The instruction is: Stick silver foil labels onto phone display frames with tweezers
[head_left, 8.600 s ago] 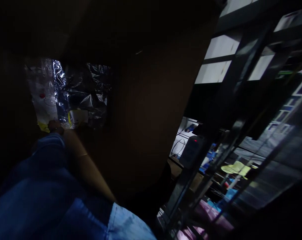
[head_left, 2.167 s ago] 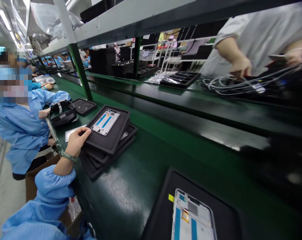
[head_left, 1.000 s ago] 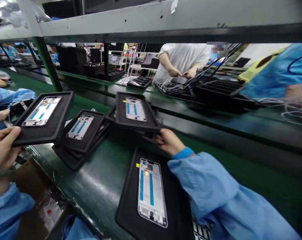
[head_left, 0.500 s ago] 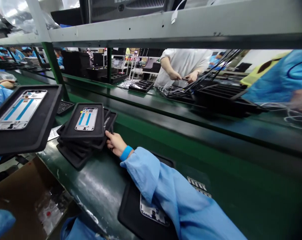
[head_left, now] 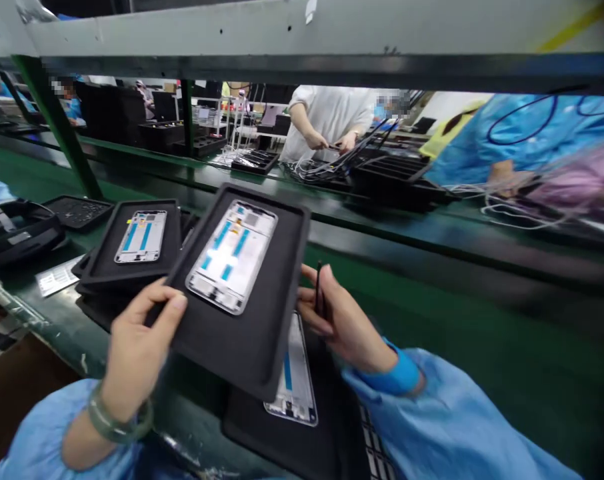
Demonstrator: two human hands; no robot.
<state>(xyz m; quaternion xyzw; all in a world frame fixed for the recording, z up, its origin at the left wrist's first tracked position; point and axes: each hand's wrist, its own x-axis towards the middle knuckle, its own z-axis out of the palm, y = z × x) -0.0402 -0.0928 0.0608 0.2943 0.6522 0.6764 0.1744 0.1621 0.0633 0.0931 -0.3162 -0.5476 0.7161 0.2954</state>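
Note:
A black tray (head_left: 262,333), tilted, is gripped at its left edge between the thumb and fingers of my left hand (head_left: 145,337). On it lies a silver phone frame (head_left: 227,267) with blue strips. My right hand (head_left: 339,317) is closed around a thin black stick-like tool (head_left: 319,290), right beside the tray's right edge; whether its fingers touch that edge I cannot tell. Partly hidden below is a second black tray (head_left: 262,427) on the bench, bearing another phone frame (head_left: 299,383). To the left stand stacked black trays (head_left: 102,267), the top one with a phone frame (head_left: 143,237).
At the left sit a black strapped device (head_left: 22,233), a printed sheet (head_left: 57,277) and a shallow black tray of small parts (head_left: 77,212). A grey shelf beam (head_left: 207,43) crosses above. Co-workers' hands (head_left: 329,141) and cables (head_left: 312,167) are across the bench.
My right hand has left the tray stack and come to the right. The tray that was at far left is now before me in my left hand. The view has shifted.

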